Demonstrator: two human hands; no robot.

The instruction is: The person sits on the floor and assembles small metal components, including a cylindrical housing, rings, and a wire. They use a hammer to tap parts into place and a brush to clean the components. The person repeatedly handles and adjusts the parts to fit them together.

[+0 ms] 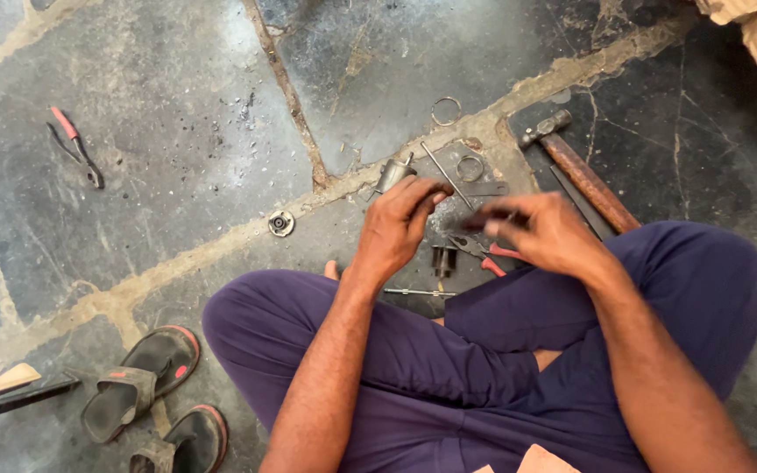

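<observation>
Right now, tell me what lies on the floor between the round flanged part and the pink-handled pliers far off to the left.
Nothing: in the head view, only bare stone floor separates the round flanged part from the pink-handled pliers.

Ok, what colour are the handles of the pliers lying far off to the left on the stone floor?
Pinkish red, on the pliers; the head view shows them clearly.

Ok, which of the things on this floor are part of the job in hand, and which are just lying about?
In hand or close by:
- left hand on a small metal cylinder part
- right hand, blurred
- red-handled pliers
- dark socket piece
- thin rod

Lying about:
- hammer
- far red-handled pliers
- sandals
- wire ring
- round bearing
</observation>
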